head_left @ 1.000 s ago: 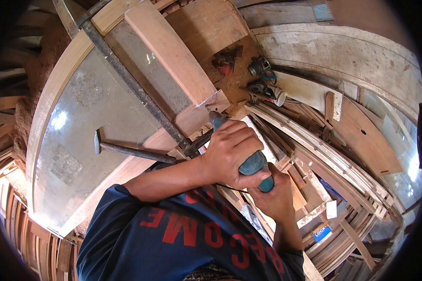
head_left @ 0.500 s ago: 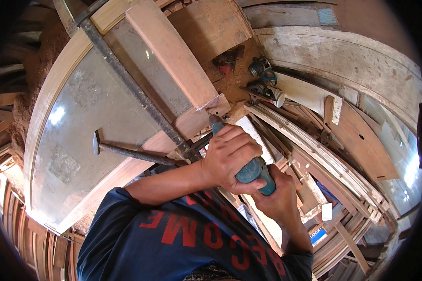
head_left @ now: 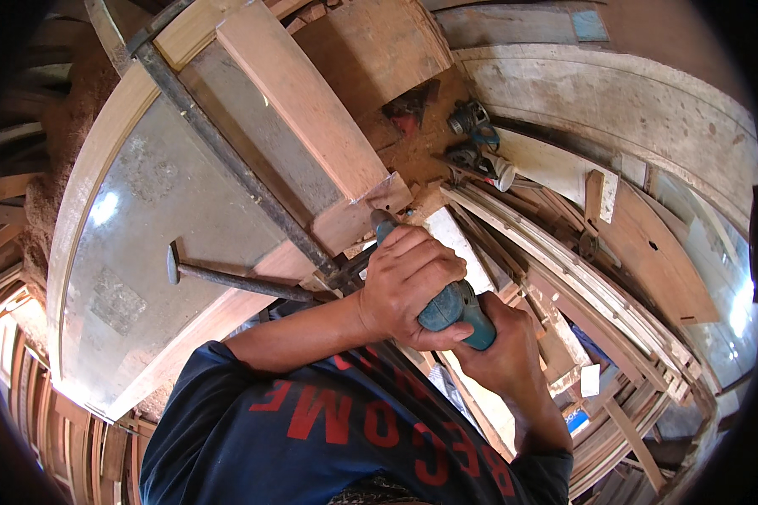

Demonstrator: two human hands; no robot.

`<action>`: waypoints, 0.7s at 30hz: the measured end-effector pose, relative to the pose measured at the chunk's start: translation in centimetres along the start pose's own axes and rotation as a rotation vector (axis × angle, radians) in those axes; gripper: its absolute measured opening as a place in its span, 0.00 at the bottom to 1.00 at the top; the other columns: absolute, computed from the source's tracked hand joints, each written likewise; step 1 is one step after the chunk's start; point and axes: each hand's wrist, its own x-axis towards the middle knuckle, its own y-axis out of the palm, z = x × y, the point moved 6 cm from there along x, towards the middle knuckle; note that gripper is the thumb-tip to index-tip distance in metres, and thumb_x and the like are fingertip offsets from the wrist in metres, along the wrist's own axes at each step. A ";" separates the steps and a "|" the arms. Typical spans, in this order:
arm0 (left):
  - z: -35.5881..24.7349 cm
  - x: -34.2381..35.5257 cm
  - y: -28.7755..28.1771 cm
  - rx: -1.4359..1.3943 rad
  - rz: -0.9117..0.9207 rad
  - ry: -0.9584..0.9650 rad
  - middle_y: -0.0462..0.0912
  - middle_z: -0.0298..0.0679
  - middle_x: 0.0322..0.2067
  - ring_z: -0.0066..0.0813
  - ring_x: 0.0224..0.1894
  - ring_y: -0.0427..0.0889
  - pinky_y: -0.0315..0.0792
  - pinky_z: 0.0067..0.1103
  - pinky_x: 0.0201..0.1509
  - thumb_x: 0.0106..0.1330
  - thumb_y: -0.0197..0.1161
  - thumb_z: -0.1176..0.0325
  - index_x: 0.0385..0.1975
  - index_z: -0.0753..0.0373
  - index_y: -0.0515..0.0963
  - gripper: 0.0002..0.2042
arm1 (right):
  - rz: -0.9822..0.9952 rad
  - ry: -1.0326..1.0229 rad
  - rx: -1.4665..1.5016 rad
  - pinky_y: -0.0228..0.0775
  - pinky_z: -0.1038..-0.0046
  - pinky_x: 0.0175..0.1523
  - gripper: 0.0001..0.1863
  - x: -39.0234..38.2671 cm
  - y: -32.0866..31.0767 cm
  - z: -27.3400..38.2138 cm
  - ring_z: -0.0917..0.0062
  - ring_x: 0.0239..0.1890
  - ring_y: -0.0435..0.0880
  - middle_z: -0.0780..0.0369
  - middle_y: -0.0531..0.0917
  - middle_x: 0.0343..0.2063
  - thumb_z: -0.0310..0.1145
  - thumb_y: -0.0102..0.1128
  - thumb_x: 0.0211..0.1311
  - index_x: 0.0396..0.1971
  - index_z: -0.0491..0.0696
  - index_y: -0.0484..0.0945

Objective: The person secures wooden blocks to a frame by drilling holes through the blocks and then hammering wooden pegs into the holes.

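A teal power drill (head_left: 443, 310) is held in both of my hands. My left hand (head_left: 408, 273) wraps over its body from above. Closed round the rear handle part is my right hand (head_left: 507, 345). The drill's nose points up and left at the end of a wooden frame rail (head_left: 345, 225), where a dark hole shows; whether a bit touches the wood is hard to make out. A reddish wooden board (head_left: 307, 109) meets that rail just beyond the nose. Left of the drill, a hammer (head_left: 244, 283) lies on the frame's grey panel and rail.
A long dark bar clamp (head_left: 232, 160) spans the curved wooden frame (head_left: 72, 227). Stacked wood strips (head_left: 564, 278) lie to the right. Other power tools (head_left: 467, 122) and a white container (head_left: 501, 172) rest among sawdust beyond. Large boards (head_left: 615, 93) lean at far right.
The drill and both hands have shifted very slightly left, the grip staying the same. The clamp and frame sit marginally differently in view.
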 end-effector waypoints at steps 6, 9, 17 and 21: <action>0.1 -0.1 0.1 0.019 0.001 -0.008 0.81 0.42 0.33 0.42 0.32 0.79 0.71 0.34 0.42 0.48 0.73 0.45 0.37 0.64 0.80 0.27 | 0.027 0.003 -0.015 0.79 0.55 0.38 0.20 0.4 -0.2 -0.2 0.50 0.32 0.88 0.49 0.86 0.27 0.38 0.77 0.49 0.37 0.42 0.79; 0.3 -0.3 0.2 0.027 0.003 -0.013 0.81 0.42 0.34 0.43 0.33 0.80 0.71 0.34 0.43 0.48 0.73 0.45 0.37 0.64 0.80 0.28 | 0.035 0.000 -0.026 0.78 0.54 0.39 0.20 0.6 -0.3 -0.3 0.49 0.33 0.88 0.49 0.86 0.27 0.38 0.76 0.49 0.37 0.43 0.79; 1.1 -0.9 0.2 0.023 0.024 -0.036 0.83 0.43 0.36 0.44 0.36 0.81 0.72 0.34 0.46 0.46 0.73 0.44 0.38 0.64 0.81 0.29 | 0.057 -0.020 -0.051 0.78 0.53 0.40 0.20 1.5 -0.1 -0.5 0.48 0.34 0.87 0.49 0.86 0.29 0.39 0.75 0.49 0.37 0.44 0.78; 1.4 -1.1 0.0 0.028 0.027 -0.028 0.83 0.43 0.38 0.44 0.37 0.81 0.71 0.35 0.46 0.48 0.72 0.44 0.39 0.64 0.81 0.28 | 0.052 -0.033 -0.055 0.78 0.53 0.41 0.20 1.7 0.1 -0.7 0.49 0.35 0.87 0.49 0.86 0.30 0.38 0.75 0.48 0.38 0.45 0.78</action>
